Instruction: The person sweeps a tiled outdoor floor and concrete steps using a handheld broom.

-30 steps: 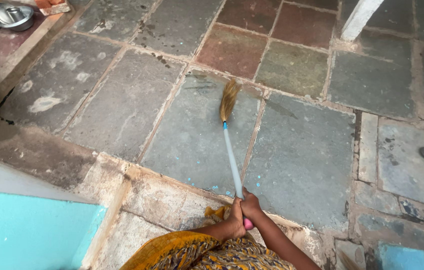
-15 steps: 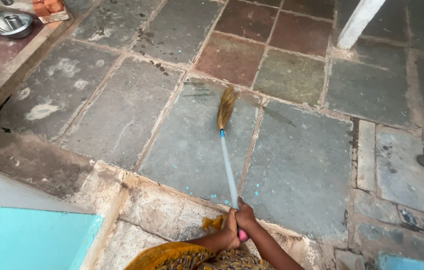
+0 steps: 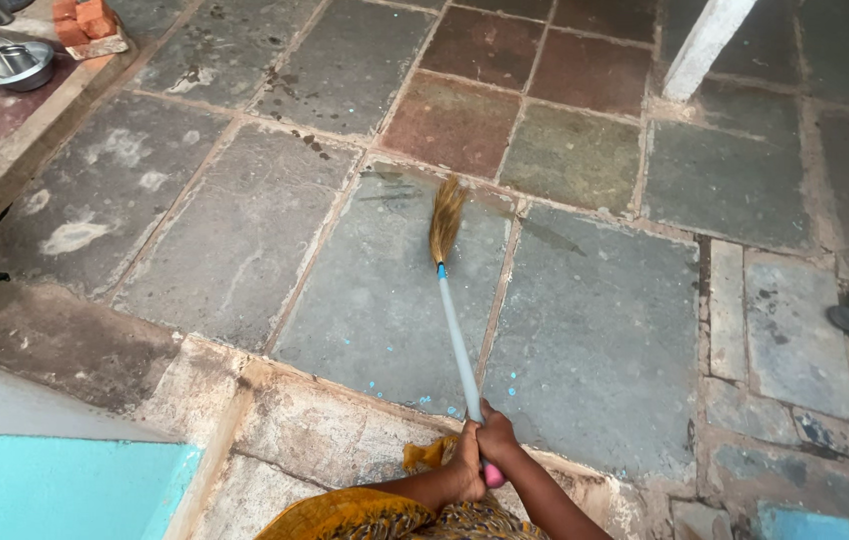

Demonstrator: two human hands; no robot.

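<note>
Stone floor; both hands together, clamped on broom handle end.

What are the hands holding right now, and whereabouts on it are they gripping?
Both hands grip a broom at the near end of its pale blue handle, by the pink tip: left hand and right hand clasped side by side.

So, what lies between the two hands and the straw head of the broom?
In the head view, only the broom's pale blue handle runs from the hands to the straw head. Under it the grey stone floor shows small pale blue specks.
</note>
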